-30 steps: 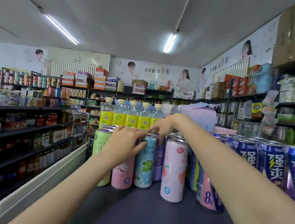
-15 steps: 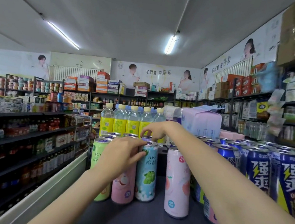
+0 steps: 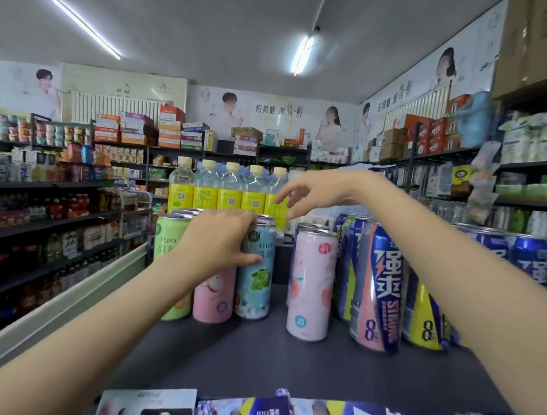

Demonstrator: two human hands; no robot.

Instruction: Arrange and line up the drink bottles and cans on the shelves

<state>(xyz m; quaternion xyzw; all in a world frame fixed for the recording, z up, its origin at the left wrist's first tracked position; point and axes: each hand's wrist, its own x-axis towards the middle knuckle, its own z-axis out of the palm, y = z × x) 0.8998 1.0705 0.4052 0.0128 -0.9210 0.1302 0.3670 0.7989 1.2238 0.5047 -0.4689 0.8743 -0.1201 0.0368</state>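
Note:
Tall drink cans stand on a dark shelf top. From the left there is a green can, a pink lychee can and a light blue grape can. My left hand covers the pink can's top. Its thumb lies across the front of the light blue can and its fingers curl behind that can's rim. A pink peach can stands apart to the right, past a gap. My right hand hovers above that gap with spread fingers, holding nothing. Yellow-labelled bottles line the back.
Blue and yellow cans crowd the right side of the shelf, one leaning. Price cards hang on the front edge. An aisle with stocked shelves runs down the left, and more shelving rises on the right.
My right hand has lifted off the can tops at the back and now hangs in the air with spread fingers. My left hand has stayed on the pink and light blue cans.

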